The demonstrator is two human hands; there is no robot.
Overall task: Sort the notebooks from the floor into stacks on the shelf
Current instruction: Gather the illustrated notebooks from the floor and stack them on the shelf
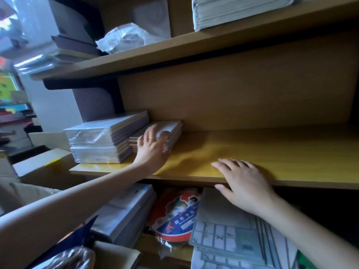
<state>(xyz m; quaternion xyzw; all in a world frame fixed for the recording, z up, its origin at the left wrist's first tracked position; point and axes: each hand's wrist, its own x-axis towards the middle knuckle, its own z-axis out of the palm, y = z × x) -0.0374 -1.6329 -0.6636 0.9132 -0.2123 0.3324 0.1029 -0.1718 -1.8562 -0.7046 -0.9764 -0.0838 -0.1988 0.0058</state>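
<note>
Fingers (148,133) of the left hand (152,147) are lying straight and spread on a low notebook stack (174,127), pressing it, gripping nothing. That stack is sitting on the middle shelf (272,152), just beside 2 wrapped packs (93,140). Right hand (246,183) is resting flat on the shelf's front edge, fingers extended, holding nothing.
</note>
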